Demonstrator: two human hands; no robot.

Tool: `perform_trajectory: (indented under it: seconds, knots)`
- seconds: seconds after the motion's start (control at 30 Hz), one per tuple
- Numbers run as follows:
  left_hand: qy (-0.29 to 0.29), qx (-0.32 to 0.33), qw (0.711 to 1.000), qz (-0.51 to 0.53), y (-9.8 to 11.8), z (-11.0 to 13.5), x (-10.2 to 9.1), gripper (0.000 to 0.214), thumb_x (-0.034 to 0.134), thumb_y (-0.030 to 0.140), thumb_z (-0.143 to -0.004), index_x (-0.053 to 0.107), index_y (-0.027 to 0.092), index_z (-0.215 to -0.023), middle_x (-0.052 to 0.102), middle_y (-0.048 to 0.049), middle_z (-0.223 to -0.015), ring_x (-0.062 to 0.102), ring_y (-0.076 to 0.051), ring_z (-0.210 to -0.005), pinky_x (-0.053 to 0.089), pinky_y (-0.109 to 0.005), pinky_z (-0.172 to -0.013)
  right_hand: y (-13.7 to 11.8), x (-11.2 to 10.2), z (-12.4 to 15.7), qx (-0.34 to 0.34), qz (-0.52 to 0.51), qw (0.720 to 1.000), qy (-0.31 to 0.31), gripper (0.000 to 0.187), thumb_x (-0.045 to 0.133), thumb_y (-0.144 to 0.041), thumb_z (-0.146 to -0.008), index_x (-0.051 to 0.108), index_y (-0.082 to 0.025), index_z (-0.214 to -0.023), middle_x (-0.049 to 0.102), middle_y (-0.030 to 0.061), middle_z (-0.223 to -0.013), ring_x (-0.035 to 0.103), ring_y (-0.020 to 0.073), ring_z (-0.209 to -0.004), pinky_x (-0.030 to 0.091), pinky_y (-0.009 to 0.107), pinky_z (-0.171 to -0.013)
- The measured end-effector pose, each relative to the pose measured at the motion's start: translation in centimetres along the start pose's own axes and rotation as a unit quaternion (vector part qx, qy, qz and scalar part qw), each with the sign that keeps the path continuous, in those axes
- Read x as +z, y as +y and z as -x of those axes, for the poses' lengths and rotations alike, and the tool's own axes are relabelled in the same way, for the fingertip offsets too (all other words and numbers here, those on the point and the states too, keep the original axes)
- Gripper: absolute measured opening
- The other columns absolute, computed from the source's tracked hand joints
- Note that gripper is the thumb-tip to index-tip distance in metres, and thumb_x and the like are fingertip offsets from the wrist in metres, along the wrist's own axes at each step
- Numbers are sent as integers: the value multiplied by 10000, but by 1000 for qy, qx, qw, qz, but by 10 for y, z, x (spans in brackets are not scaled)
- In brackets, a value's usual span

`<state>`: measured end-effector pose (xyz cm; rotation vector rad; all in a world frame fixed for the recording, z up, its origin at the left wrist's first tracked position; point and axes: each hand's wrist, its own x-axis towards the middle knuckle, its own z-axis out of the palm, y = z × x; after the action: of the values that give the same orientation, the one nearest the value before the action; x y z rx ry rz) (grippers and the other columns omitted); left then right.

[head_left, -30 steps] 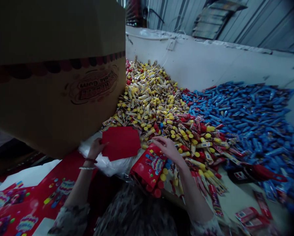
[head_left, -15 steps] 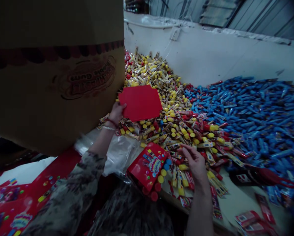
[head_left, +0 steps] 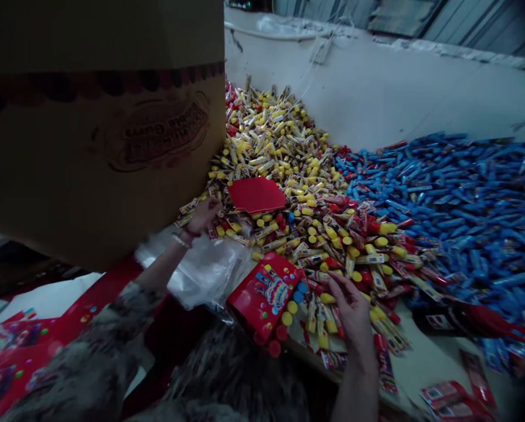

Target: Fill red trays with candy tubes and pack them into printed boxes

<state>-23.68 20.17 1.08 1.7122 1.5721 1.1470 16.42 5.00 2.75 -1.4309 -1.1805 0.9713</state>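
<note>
Big cardboard carton filling the upper left of my view, its printed bubble gum logo upside down, and it hangs right over my left side and blocks that corner. Behind it runs a white-painted wall, with corrugated metal sheeting along the top right. Across the middle, a huge heap of blue-wrapped candy on the right meets a heap of yellow-capped candy sticks in the centre. Down at lower left there are red printed sheets, with loose red packets at lower right. Right in front of me sit a crumpled clear plastic bag and a red printed box, tilted at the pile's edge.

And here's the change: the red card that was up in my left hand a moment ago now lies flat on the yellow heap!

That card sits just beside my left hand, up and to its right, not held. The hand is blurred, right under the carton's edge, fingers apart and nothing in them that I can see. My right hand is well apart from the card, curled over the candy sticks just right of the box, and I can't tell whether it's gripping one.
</note>
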Motion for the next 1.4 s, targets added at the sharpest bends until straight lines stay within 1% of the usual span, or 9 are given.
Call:
perform_trajectory:
  seconds: [0.17,0.27,0.4,0.63,0.83,0.97,1.1,1.27,1.4]
  knots:
    - [-131,-66,983,-106,-31,116,-16,413,852,349,-461,645,195,-783,624,-7,-810,545,-207,-792,411,-323,-732,3,7,17,9,38,999,-30,419,660,-514,-759,691,-190,-1022,730,92,-967,685,244,-887,537,406,-862]
    - [-101,-77,982,-137,-43,154,-13,268,712,440,-661,615,211,-760,628,-46,-881,541,-242,-886,409,-367,-789,-7,15,21,4,40,998,-48,419,658,-516,-761,687,-189,-1022,728,90,-960,681,241,-876,535,405,-856]
    - [-56,-46,989,-128,-36,143,-27,303,433,434,-848,606,224,-714,632,-50,-796,560,-223,-801,431,-386,-791,-34,29,24,-14,29,997,-68,387,650,-501,-778,681,-206,-1027,726,76,-937,677,233,-884,537,380,-842]
    - [-71,58,990,-110,24,87,-68,322,481,472,-844,690,227,-840,707,-47,-914,617,-229,-854,456,-366,-806,-86,79,26,-123,68,971,-195,296,571,-428,-863,681,-240,-1064,705,48,-1047,654,205,-954,503,336,-883]
    - [-67,119,982,-130,63,66,-68,174,546,308,-784,662,180,-770,683,-48,-800,599,-194,-754,443,-302,-714,-113,137,-10,-248,117,928,-250,528,627,-402,-826,526,-236,-1317,575,74,-1314,536,215,-1192,390,369,-1042]
    - [-50,182,963,-190,79,69,-58,98,516,199,-774,567,177,-693,599,-41,-746,541,-169,-719,419,-276,-669,-114,178,-44,-157,124,912,-357,667,651,-514,-783,498,-189,-1345,487,107,-1405,462,242,-1275,350,394,-1072]
    - [-53,249,914,-316,78,91,-52,194,419,141,-858,605,177,-815,627,-73,-879,568,-201,-858,433,-326,-794,-99,215,-56,14,99,890,-445,505,403,-591,-898,654,-193,-1083,692,73,-995,641,168,-799,510,297,-686]
    - [0,255,883,-393,52,128,-55,246,394,176,-908,629,189,-836,649,-74,-844,590,-208,-834,429,-333,-771,-78,250,-45,27,49,885,-462,196,692,-321,-766,627,-157,-681,570,-27,-566,495,84,-520,424,208,-532]
    - [75,258,876,-400,30,153,-59,249,410,203,-924,656,215,-886,671,-53,-831,589,-185,-815,423,-328,-759,-78,257,-43,12,49,899,-435,156,618,-318,-834,638,-166,-809,622,-9,-686,519,95,-599,425,211,-563]
